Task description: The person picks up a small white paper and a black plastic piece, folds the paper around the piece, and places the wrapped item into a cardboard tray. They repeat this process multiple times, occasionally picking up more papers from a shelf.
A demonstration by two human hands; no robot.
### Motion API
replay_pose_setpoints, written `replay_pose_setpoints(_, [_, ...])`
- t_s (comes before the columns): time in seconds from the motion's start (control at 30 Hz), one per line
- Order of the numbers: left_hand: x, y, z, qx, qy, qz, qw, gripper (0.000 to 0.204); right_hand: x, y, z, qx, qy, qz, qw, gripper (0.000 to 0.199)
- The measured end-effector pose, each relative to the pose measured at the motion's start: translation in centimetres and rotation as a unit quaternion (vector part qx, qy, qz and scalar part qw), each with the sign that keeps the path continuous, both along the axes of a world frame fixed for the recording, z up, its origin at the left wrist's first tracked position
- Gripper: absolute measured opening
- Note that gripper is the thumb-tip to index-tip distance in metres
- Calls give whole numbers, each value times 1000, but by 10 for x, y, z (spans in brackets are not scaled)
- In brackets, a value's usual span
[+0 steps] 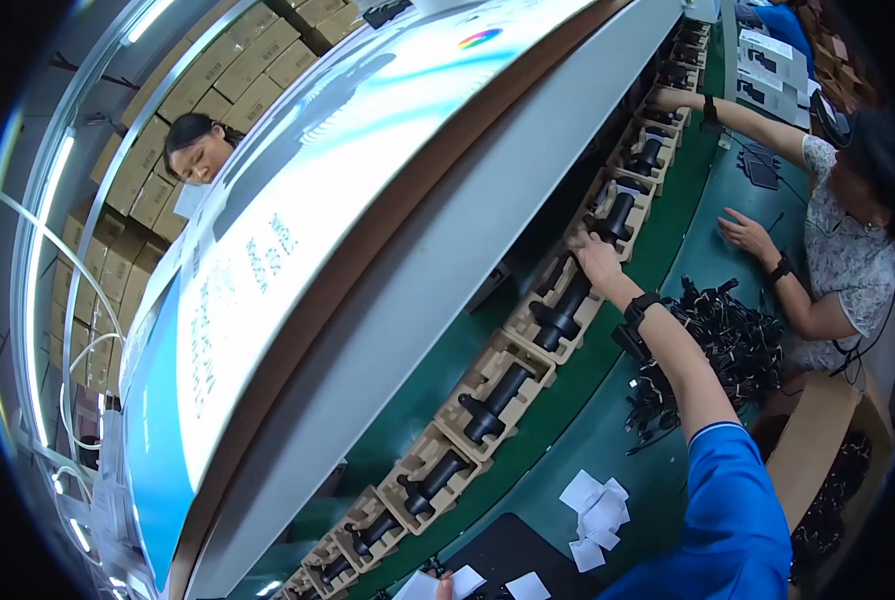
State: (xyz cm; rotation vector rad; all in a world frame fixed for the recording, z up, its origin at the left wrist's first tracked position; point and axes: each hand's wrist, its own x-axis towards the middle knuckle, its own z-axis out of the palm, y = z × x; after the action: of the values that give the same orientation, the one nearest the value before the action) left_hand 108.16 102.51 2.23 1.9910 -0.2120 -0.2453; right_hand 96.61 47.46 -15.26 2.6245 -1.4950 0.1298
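My right hand [597, 262] reaches over a tan moulded tray [564, 345] in the row, its fingers curled at the tray's far end. What they grip, if anything, is hidden. Inside that tray lies a black cylindrical device [562, 312] with a wider collar. At the lower edge only part of my left hand [444, 588] shows, closed on white paper slips [417, 587]. Another tray [539, 372] with a similar black device [489, 405] sits nearer to me.
More filled trays line the green belt [612, 345]. A grey shelf with a large printed white panel [297, 230] overhangs its left side. Right are a black cable heap [712, 345], loose white papers [597, 515] and an open carton [812, 440]. A co-worker's hand [672, 100] reaches into a farther tray.
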Motion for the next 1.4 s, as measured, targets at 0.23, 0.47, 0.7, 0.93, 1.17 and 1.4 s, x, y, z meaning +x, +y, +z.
replay_pose_setpoints(0.23, [-4,-43,1,-71,30,-34,996,29,8,32,1,-53,96,-51,993,38])
replay_pose_setpoints(0.47, [-1,-116,4,-79,125,-125,981,29,2,247,140,508,-425,365,654,28])
replay_pose_setpoints(0.7, [-35,-138,-5,-49,113,-286,950,24,-46,253,155,566,-317,294,702,18])
replay_pose_setpoints(0.93, [-1,-92,1,-44,137,-123,982,19,-55,88,80,-14,-374,83,924,9])
replay_pose_setpoints(1.17, [7,-40,21,79,172,-91,978,22,-33,5,-35,-67,-228,-49,970,7])
replay_pose_setpoints(1.4, [23,13,-8,10,160,-36,986,21,-29,14,-29,-17,-251,-95,963,7])
